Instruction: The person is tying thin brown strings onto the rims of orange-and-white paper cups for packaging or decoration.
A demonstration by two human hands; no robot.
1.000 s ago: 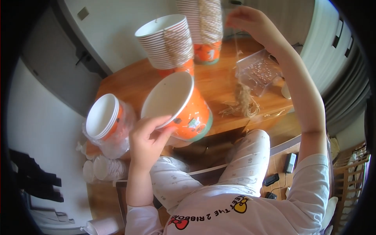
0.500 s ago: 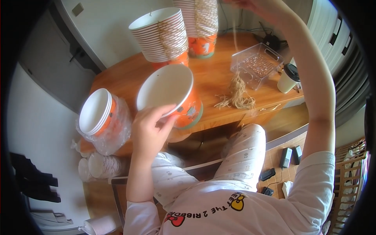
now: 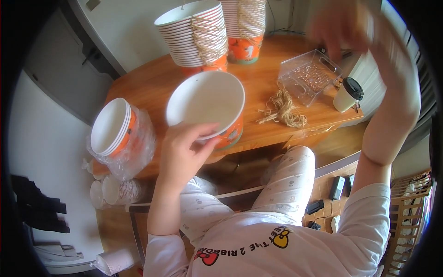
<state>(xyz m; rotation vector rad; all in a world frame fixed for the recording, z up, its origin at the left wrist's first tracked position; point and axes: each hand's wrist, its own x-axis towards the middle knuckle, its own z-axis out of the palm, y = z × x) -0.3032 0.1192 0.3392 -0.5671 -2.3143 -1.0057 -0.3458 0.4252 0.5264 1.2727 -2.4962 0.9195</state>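
Note:
My left hand [image 3: 184, 150] grips the near rim of an orange paper bucket [image 3: 205, 99] with a white inside, its thumb outside and fingers over the edge. The bucket is tilted so its mouth faces me; a small dark spot shows near the far rim. My right hand [image 3: 339, 30] is raised at the upper right, above a clear plastic tray [image 3: 290, 87] holding small pale bits. Motion smears its fingers, so whether they hold a strand cannot be made out. A bundle of tan twine [image 3: 287, 110] lies on the table between bucket and tray.
Behind the bucket stand two tall stacks of buckets, a nearer stack [image 3: 180, 39] and a farther stack [image 3: 233, 23], with twine hanging down their sides. Several buckets [image 3: 110, 127] sit in a plastic bag at left. A lidded paper cup [image 3: 346, 98] stands near the table's right edge.
My right hand has swung right and down toward the tray. The twine strand rising from the bundle no longer shows. The bucket's mouth has turned more toward me, still in my left hand.

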